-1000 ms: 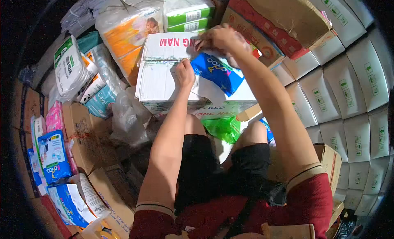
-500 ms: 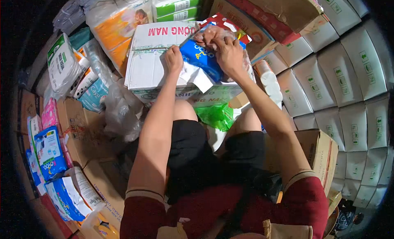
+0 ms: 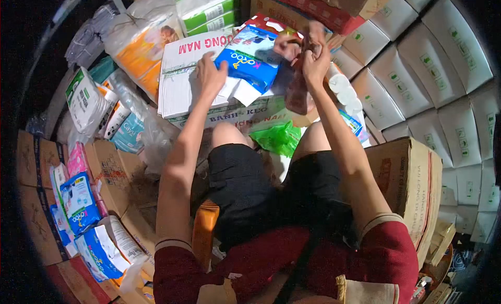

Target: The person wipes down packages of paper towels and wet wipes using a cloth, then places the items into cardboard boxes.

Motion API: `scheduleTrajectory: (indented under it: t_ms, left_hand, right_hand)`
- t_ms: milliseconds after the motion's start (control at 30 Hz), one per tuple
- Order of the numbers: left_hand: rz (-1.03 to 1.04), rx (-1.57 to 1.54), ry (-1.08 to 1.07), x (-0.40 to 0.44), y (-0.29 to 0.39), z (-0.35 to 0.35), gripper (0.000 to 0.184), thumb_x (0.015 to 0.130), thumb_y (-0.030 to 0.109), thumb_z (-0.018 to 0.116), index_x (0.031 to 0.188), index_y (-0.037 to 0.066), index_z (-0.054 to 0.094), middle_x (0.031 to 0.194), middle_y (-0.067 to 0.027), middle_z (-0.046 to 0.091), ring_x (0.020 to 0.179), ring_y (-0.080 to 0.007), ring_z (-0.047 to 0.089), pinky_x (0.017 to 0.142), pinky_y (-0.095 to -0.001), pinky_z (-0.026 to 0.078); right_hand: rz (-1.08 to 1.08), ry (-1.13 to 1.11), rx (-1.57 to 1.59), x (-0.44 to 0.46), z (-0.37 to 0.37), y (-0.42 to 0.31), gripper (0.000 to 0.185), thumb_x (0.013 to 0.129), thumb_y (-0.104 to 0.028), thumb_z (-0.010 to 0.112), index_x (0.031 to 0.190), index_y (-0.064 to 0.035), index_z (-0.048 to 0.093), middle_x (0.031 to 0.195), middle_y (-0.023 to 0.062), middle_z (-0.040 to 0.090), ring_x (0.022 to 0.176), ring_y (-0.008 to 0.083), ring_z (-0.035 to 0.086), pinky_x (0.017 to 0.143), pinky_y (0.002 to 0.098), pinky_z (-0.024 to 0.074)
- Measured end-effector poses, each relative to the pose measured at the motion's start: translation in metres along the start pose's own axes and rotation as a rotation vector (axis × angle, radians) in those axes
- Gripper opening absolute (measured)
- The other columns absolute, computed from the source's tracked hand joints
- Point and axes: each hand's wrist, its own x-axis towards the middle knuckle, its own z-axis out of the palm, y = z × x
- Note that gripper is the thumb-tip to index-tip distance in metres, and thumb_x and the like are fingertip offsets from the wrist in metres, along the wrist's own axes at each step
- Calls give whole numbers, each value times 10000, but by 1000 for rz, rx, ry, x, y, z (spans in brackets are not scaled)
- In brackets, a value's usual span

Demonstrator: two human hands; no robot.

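A blue pack (image 3: 249, 69) with yellow and white lettering lies on a white cardboard box (image 3: 180, 79) in front of me. My left hand (image 3: 210, 76) is open on the box top, thumb close to the pack's left edge. My right hand (image 3: 316, 68), to the right of the pack, is closed on a crumpled, see-through pinkish-brown plastic sheet or bag (image 3: 298, 95), which hangs down past the box's right side and is blurred. A piece of white paper (image 3: 245, 93) juts out under the pack's near edge.
A green plastic bag (image 3: 276, 137) sits between my knees. White cartons (image 3: 436, 90) are stacked at the right, near a brown carton (image 3: 402, 173). More blue packs (image 3: 81, 210) lie at the left. Wrapped orange packs (image 3: 146, 43) and a red-brown box (image 3: 323, 9) stand behind.
My right hand has lifted the crumpled plastic off the blue pack and moved right with it. My left hand has opened from a closed shape and shifted slightly left. The view has shifted a little.
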Motion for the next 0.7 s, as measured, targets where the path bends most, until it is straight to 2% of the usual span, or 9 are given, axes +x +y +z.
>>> scheduleTrajectory:
  t_ms: [33, 100, 167, 233, 367, 400, 533, 633, 700]
  left_hand:
    - [154, -46, -140, -2, 23, -16, 529, 766, 405, 578, 1176, 92, 463, 1209, -225, 450, 1113, -373, 415, 926, -421, 336]
    - [406, 103, -366, -19, 58, -25, 760, 682, 468, 661, 1283, 105, 371, 1342, -237, 288, 1265, -420, 205, 1008, -527, 207]
    - [448, 202, -552, -44, 92, -34, 890, 641, 488, 686, 1346, 130, 277, 1389, -220, 199, 1307, -421, 72, 997, -616, 127]
    - [493, 346, -622, -57, 91, -23, 920, 633, 460, 701, 1368, 170, 231, 1415, -209, 135, 1318, -409, 29, 983, -643, 113]
    - [635, 318, -342, -55, 63, 4, 714, 724, 298, 664, 1339, 201, 313, 1379, -154, 268, 1280, -386, 206, 958, -583, 254]
    - [693, 370, -284, -52, 67, -4, 601, 773, 246, 616, 1315, 206, 361, 1325, -117, 361, 1223, -340, 318, 907, -506, 351]
    - [742, 331, -304, -37, 59, -11, 503, 799, 182, 577, 1277, 207, 421, 1239, -86, 447, 1141, -290, 405, 836, -396, 428]
    - [700, 108, -295, -16, 66, -14, 450, 771, 185, 601, 1206, 236, 498, 1185, -55, 502, 1085, -296, 450, 800, -434, 448]
    - [727, -28, -97, 9, 78, -22, 301, 781, 190, 588, 1072, 112, 588, 1010, -78, 594, 961, -274, 517, 710, -344, 476]
  right_hand:
    - [228, -50, -15, 2, 6, 12, 411, 716, -168, 552, 1070, 22, 468, 1050, 320, 472, 982, 430, 464, 840, 472, 362]
    - [189, -57, -247, -14, 38, 59, 535, 713, -234, 571, 1172, -7, 415, 1110, 349, 433, 1023, 464, 423, 890, 496, 331]
    - [-6, -100, -246, -33, 33, 45, 582, 701, -262, 610, 1223, -109, 403, 1112, 314, 435, 1060, 474, 390, 926, 522, 302]
    - [30, -99, -385, -39, 26, 27, 536, 709, -258, 604, 1190, -94, 431, 1129, 281, 455, 1060, 438, 413, 900, 509, 323]
    - [2, -82, -286, -39, 21, 42, 583, 681, -226, 645, 1192, -58, 419, 1102, 293, 437, 1086, 462, 376, 964, 501, 285]
    - [1, -82, -281, -41, 18, 40, 580, 682, -224, 643, 1189, -52, 419, 1104, 291, 437, 1085, 460, 378, 961, 502, 287]
    - [-37, -57, -320, -44, 19, 40, 546, 707, -245, 614, 1200, -101, 429, 1094, 246, 452, 1051, 421, 402, 905, 479, 327]
    - [15, -80, -295, -44, 17, 33, 549, 702, -238, 621, 1197, -95, 430, 1073, 243, 455, 1052, 415, 400, 904, 479, 325]
    - [-11, -63, -317, -45, 15, 29, 549, 698, -236, 625, 1190, -85, 432, 1057, 243, 457, 1044, 413, 403, 897, 477, 328]
